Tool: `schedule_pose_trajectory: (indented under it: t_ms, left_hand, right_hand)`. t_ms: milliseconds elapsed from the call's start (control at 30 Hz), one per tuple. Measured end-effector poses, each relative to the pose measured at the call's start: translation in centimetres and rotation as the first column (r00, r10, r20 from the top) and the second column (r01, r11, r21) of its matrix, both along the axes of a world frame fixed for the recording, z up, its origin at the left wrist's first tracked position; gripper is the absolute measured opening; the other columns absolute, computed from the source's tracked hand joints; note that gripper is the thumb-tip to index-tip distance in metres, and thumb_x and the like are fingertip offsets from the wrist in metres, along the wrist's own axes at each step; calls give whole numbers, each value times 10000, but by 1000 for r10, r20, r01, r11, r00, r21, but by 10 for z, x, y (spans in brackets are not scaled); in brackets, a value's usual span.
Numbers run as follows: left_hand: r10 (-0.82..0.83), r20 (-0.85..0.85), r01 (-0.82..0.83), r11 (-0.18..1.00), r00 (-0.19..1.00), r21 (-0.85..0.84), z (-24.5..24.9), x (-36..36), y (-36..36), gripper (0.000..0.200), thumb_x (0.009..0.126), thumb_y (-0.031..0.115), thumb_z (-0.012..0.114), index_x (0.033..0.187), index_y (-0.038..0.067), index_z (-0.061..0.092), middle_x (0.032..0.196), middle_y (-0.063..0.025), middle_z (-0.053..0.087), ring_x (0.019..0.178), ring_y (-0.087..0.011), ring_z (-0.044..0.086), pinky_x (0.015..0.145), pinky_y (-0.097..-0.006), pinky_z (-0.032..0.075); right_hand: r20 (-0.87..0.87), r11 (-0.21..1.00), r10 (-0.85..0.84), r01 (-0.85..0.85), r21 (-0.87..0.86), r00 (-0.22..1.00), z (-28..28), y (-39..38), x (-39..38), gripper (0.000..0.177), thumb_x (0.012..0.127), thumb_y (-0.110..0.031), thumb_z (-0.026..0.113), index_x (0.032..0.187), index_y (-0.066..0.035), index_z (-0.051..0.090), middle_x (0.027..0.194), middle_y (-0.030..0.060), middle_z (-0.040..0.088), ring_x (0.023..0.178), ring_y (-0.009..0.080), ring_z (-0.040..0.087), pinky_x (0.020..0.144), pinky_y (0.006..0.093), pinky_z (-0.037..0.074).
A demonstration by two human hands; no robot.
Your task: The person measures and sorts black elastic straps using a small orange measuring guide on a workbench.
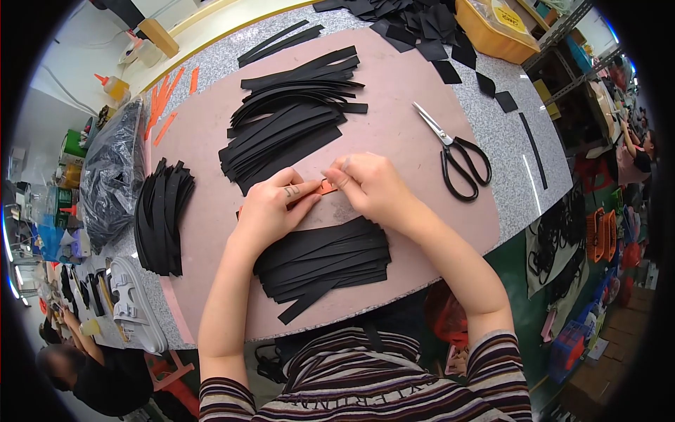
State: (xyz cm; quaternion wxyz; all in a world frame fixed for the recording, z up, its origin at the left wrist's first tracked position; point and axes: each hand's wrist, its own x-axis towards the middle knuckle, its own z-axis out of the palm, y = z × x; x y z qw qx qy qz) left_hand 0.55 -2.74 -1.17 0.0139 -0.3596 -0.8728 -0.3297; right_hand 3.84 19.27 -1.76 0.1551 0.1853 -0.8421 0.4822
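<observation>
Between my two hands is a small orange strip [327,187], mostly hidden by the fingers; a thin dark edge shows along it. My left hand [278,204] pinches its left part with thumb and forefinger. My right hand [371,186] closes its fingertips on the other end. Below the hands lies a bundle of black strips [323,260]. Above them rests a larger pile of black strips [281,137], and another bundle of black strips [163,218] sits to the left. Black-handled scissors [453,151] lie to the right, blades slightly apart.
A pink mat [415,239] covers much of the speckled table [503,197]. Orange strips [163,98] and a plastic-wrapped black bundle [112,176] are at the left. Black square pieces [422,24] and a yellow bin [496,32] stand at the back. Another person [98,366] is at lower left.
</observation>
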Motion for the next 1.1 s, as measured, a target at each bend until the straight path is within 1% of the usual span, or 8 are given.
schedule_pose_trajectory:
  t_ms: [200,300,400,500,633,833,967,1100]
  left_hand:
    - [-22,-2,22,1000,1000,7,-2,-2,-1,213,853,162,813,1061,122,826,841,-36,671,654,-219,671,635,-342,554]
    - [-6,-3,6,999,1000,49,-2,-1,-2,220,859,144,811,1077,119,822,851,-48,682,647,-223,668,624,-336,551]
    - [126,-58,-117,984,990,138,1,-2,-8,253,860,70,810,1113,78,809,856,-61,692,670,-161,651,619,-292,534]
    - [259,-66,-241,948,964,210,10,-3,-19,261,875,53,804,1136,74,802,856,-61,700,658,-133,640,597,-270,517]
    - [318,-131,-281,929,939,240,19,-5,-29,265,884,55,801,1149,67,798,846,-49,693,650,-115,618,581,-259,494]
    - [311,-206,-249,927,928,279,28,-6,-40,299,864,33,812,1161,61,794,842,-47,676,671,-110,615,578,-247,484]
    - [217,-111,-185,952,970,242,21,3,-14,305,857,23,813,1158,72,797,840,-45,673,665,-92,602,560,-244,469]
    - [296,-145,-244,923,944,296,35,4,-8,290,885,25,803,1174,50,792,849,-20,646,702,-76,557,603,-227,436]
  right_hand:
    - [-28,998,49,-50,-26,998,-4,-9,-8,288,1000,-166,653,773,11,647,705,175,641,685,369,640,620,444,503]
    - [143,998,58,-60,5,988,8,2,-2,218,964,-135,669,791,-5,651,735,156,664,710,363,650,663,447,511]
    - [-205,985,32,4,173,978,0,8,-2,106,916,-113,685,860,-29,653,823,121,662,801,335,652,747,442,506]
    - [-247,909,177,-62,412,953,-10,11,-1,202,871,-84,739,1067,-66,696,901,82,630,876,286,632,791,393,496]
    - [-218,870,239,-109,481,946,-7,17,-5,187,841,-114,725,1018,-68,687,914,62,604,896,247,612,794,354,481]
    - [-275,645,396,-52,763,876,13,22,59,135,816,-131,682,940,-78,682,854,33,560,855,211,603,805,368,445]
    - [-79,874,187,-129,468,979,6,30,50,128,856,-145,639,945,-59,674,856,17,551,848,185,609,854,353,454]
    - [-571,710,222,270,651,790,10,29,27,126,868,-150,627,949,-63,670,899,33,578,935,181,635,893,341,447]
